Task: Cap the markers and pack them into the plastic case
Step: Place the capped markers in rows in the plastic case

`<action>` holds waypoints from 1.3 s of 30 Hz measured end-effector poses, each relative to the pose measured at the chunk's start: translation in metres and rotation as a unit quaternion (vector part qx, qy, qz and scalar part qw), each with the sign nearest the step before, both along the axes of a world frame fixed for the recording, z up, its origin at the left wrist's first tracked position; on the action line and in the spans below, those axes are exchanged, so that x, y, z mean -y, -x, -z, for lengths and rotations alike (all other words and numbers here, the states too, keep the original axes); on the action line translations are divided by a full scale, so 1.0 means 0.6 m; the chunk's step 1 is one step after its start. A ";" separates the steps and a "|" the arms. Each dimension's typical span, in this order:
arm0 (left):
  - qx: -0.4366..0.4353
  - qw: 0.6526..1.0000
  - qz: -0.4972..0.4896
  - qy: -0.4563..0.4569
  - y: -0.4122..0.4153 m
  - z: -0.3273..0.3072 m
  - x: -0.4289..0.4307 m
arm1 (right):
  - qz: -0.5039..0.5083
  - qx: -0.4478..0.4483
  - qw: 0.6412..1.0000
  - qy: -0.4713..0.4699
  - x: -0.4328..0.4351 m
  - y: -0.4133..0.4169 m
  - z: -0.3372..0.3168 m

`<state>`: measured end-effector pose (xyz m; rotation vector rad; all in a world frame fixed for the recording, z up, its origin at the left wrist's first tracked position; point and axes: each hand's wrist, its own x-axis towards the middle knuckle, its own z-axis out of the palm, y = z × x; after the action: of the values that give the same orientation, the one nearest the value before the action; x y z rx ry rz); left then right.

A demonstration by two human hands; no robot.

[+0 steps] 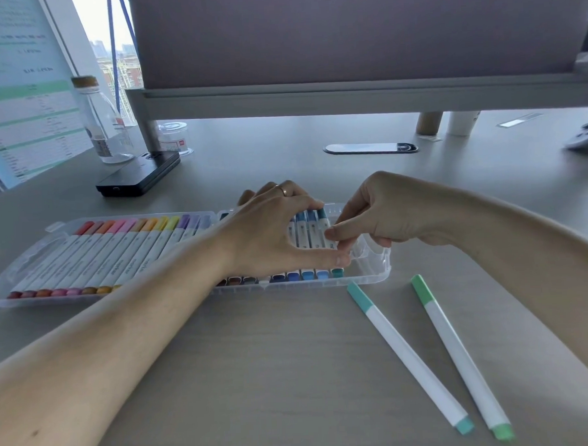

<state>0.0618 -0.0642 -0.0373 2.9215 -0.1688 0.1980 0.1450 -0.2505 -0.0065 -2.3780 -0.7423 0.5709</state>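
Teal marker, the last at the right of the row, is pinched between thumb and fingers of the right hand. The left hand lies spread wide over the blue markers beside it, with its fingertips on their upper caps. All these lie in the clear plastic case, partly hidden by the left forearm. A turquoise marker and a green marker, both capped, lie on the grey table just before the case. Behind stand a black box, a glass bottle and a grey partition.
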 end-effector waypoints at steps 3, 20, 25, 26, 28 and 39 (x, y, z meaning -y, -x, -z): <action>-0.001 1.000 -0.002 0.000 -0.001 0.000 0.001 | 0.002 0.005 1.000 0.009 -0.002 0.000 0.000; -0.012 1.000 -0.004 -0.006 -0.001 0.000 0.002 | -0.019 0.028 0.999 0.008 -0.001 0.003 0.001; -0.011 1.000 -0.003 -0.005 -0.001 0.001 0.002 | -0.020 0.041 0.999 0.011 0.000 0.005 0.000; -0.010 1.000 -0.004 -0.004 -0.001 0.002 0.001 | -0.022 0.046 0.999 0.012 0.000 0.005 0.000; -0.010 1.000 -0.004 -0.006 -0.001 0.002 0.001 | -0.028 0.055 0.998 0.018 0.000 0.007 -0.001; 0.018 1.000 0.004 0.003 -0.001 0.008 -0.002 | -0.039 0.139 0.989 0.037 0.030 0.051 -0.071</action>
<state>0.0627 -0.0629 -0.0418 2.9119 -0.1857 0.2488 0.1142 -0.2688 0.0362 -2.5369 -0.9537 0.3056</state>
